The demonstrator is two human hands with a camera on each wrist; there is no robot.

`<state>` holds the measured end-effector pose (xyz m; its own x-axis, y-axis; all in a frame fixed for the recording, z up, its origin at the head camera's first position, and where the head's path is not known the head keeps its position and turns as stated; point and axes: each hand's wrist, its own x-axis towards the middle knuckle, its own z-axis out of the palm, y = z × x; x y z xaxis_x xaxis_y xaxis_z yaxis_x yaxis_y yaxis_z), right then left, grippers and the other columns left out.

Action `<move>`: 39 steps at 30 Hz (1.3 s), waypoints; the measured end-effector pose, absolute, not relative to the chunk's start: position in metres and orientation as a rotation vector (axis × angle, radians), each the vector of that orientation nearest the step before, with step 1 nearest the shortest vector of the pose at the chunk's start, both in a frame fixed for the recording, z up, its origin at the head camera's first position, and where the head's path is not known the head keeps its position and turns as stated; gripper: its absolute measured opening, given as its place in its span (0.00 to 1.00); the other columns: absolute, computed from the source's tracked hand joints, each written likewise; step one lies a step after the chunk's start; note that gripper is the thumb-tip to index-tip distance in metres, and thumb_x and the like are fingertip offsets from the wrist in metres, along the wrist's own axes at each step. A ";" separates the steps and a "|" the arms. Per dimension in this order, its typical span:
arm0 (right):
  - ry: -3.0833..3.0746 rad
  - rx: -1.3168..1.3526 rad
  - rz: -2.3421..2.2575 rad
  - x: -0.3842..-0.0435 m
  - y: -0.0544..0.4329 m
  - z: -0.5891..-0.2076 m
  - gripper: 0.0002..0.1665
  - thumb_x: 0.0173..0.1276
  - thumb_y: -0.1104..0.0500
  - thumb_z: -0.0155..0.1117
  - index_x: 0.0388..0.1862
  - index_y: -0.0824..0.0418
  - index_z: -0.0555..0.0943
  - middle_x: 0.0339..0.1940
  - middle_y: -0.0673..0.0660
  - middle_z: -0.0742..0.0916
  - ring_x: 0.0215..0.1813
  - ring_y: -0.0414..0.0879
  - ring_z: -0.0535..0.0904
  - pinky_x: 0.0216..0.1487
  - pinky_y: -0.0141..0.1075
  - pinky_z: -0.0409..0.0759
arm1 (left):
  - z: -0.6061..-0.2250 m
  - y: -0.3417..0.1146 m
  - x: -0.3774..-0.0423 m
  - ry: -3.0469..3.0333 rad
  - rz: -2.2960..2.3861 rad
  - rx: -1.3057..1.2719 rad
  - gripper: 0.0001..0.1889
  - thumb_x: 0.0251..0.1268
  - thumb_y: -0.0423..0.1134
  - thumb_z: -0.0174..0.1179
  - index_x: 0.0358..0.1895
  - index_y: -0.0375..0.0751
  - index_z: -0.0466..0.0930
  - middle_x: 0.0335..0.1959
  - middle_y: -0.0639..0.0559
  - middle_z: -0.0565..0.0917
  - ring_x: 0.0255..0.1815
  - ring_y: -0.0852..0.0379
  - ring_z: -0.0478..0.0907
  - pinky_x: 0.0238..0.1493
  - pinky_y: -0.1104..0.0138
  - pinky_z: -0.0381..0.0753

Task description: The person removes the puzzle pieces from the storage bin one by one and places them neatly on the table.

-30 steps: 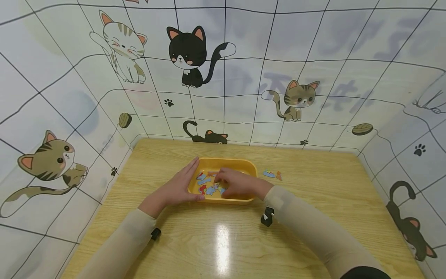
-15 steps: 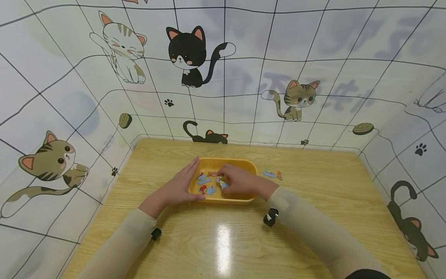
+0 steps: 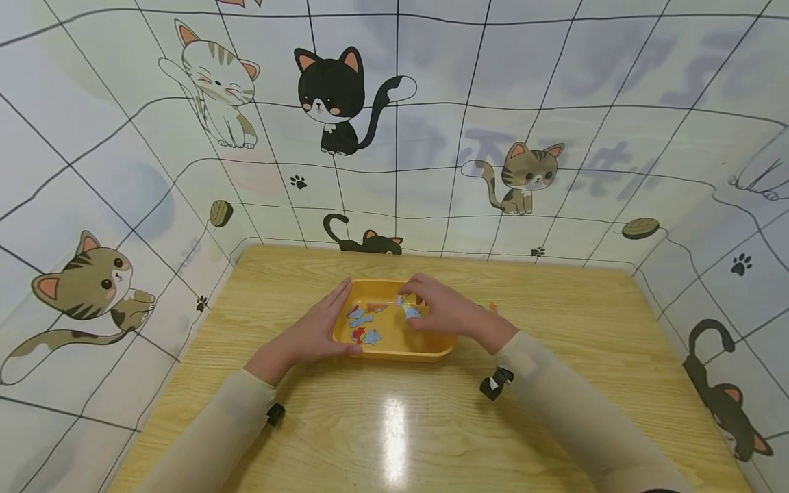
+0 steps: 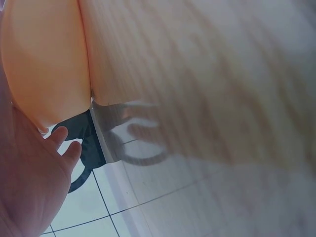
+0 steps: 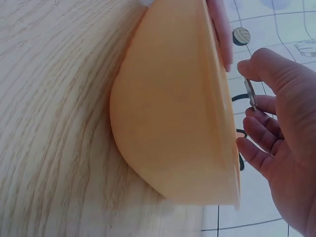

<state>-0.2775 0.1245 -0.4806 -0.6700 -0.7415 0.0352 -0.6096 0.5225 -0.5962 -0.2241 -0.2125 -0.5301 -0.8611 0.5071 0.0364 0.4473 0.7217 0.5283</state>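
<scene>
A yellow plastic tray sits on the table. My left hand rests against its left end, fingers straight toward the far corner and thumb along the near rim. In the left wrist view two fingertips lie loosely by the tray wall. My right hand is over the tray's right half. Its thumb and fingers pinch a thin, light-blue printed puzzle piece, seen edge-on in the right wrist view. Left in the tray lie several flat puzzle pieces, blue, red and orange.
Right of the tray, a small orange piece lies on the wooden table, partly hidden by my right wrist. Cat-printed cloth walls rise at the back and both sides. Black wrist cameras hang under both sleeves.
My right hand has picked up the light-blue puzzle piece from the tray's middle and moved it right and up. The left hand and the tray have stayed put.
</scene>
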 end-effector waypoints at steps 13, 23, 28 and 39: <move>2.652 -1.145 -0.934 -0.266 0.154 -0.472 0.34 0.73 0.52 0.79 0.75 0.59 0.83 0.61 0.53 0.83 0.51 0.48 0.78 0.51 0.46 0.81 | -0.531 -0.214 -0.225 2.818 0.827 0.793 0.74 0.59 0.77 0.74 0.93 0.39 0.36 0.94 0.45 0.40 0.93 0.43 0.43 0.87 0.43 0.54; 2.695 -1.109 -1.007 -0.262 0.180 -0.472 0.32 0.71 0.52 0.80 0.71 0.58 0.85 0.62 0.54 0.84 0.50 0.51 0.80 0.47 0.49 0.84 | -0.531 -0.214 -0.225 2.808 0.828 0.779 0.75 0.59 0.78 0.73 0.93 0.40 0.36 0.94 0.47 0.39 0.93 0.44 0.42 0.87 0.45 0.53; 2.718 -1.114 -1.034 -0.262 0.196 -0.475 0.30 0.71 0.53 0.80 0.70 0.58 0.85 0.63 0.55 0.83 0.50 0.57 0.81 0.47 0.54 0.84 | -0.533 -0.214 -0.226 2.814 0.822 0.783 0.75 0.59 0.79 0.72 0.93 0.41 0.35 0.94 0.46 0.39 0.93 0.44 0.42 0.87 0.45 0.53; 2.804 -1.085 -1.026 -0.260 0.233 -0.481 0.31 0.71 0.59 0.81 0.71 0.60 0.84 0.64 0.57 0.83 0.50 0.59 0.79 0.45 0.54 0.84 | -0.534 -0.213 -0.226 2.812 0.834 0.786 0.74 0.60 0.74 0.76 0.93 0.42 0.35 0.94 0.47 0.39 0.93 0.44 0.43 0.88 0.45 0.53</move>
<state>-0.2600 0.2328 -0.4812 -0.7660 -0.5916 0.2517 -0.6144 0.5582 -0.5576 -0.2258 -0.2132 -0.5339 -0.8608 0.5069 0.0446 0.4492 0.7157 0.5348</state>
